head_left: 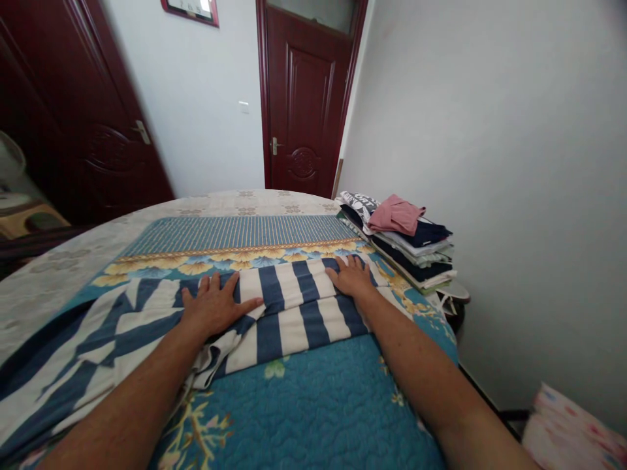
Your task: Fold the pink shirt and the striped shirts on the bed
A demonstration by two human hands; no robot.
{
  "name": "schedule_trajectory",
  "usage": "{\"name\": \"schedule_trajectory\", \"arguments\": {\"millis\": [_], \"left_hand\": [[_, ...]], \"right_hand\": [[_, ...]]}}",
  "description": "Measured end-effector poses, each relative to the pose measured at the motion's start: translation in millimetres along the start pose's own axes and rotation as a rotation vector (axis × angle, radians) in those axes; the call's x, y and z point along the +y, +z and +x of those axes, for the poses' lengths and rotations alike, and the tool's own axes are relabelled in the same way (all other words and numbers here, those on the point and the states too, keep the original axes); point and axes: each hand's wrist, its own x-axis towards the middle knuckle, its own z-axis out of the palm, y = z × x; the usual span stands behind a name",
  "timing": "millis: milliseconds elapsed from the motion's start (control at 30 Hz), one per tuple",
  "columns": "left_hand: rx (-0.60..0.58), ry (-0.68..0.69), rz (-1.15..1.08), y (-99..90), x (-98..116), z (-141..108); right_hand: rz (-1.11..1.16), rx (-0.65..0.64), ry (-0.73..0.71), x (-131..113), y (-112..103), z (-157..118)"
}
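Observation:
A navy and white striped garment (294,320) lies partly folded across the quilted cloth in front of me. Its right part is fairly flat, while the left part spreads loosely and shows creases. My left hand (215,307) rests palm down on the middle of the garment with its fingers spread. Near the right end, my right hand (351,275) presses flat on the stripes, fingers apart. Neither hand grips anything. A bunched edge of the fabric shows beside my left wrist. Part of the garment is hidden under my left forearm.
A blue floral quilted cloth (313,398) covers a table over a pale patterned tablecloth (215,203). Stacked folded clothes (416,251) stand at the back right, with a pink garment (396,215) on top. A white wall (490,130) runs along the right; dark red doors (311,98) stand beyond.

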Motion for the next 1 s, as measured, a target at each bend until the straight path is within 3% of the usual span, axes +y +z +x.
{"name": "schedule_trajectory", "arguments": {"millis": [200, 400, 500, 600, 700, 767, 867, 1000], "left_hand": [[-0.017, -0.009, -0.019, 2.3, -0.5, -2.0], [0.015, 0.009, -0.084, -4.9, -1.4, -10.6], [0.112, -0.077, -0.077, -11.5, -14.9, -11.4], [0.120, -0.235, -0.028, -14.6, -31.0, -11.3], [0.074, -0.348, -0.020, -12.5, -41.4, -10.2], [0.082, -0.382, -0.024, -10.2, -45.9, -8.6], [0.083, -0.381, -0.036, -8.4, -54.2, -5.3], [0.092, -0.327, -0.039, -7.7, -66.9, -1.5]], "right_hand": [[-0.011, 0.071, 0.179, 46.3, -1.2, 20.3], [-0.051, 0.166, 0.190, 62.3, 9.0, 25.0], [-0.127, 0.280, 0.135, 59.6, 10.6, 22.3], [-0.168, 0.378, -0.052, 46.0, 14.0, 17.1], [-0.164, 0.280, -0.305, 24.8, 21.7, 10.1], [-0.163, 0.155, -0.377, 13.1, 26.9, 6.3], [-0.154, 0.065, -0.333, 8.0, 30.3, 5.5], [-0.130, 0.054, -0.223, 21.5, 27.6, 12.8]]}}
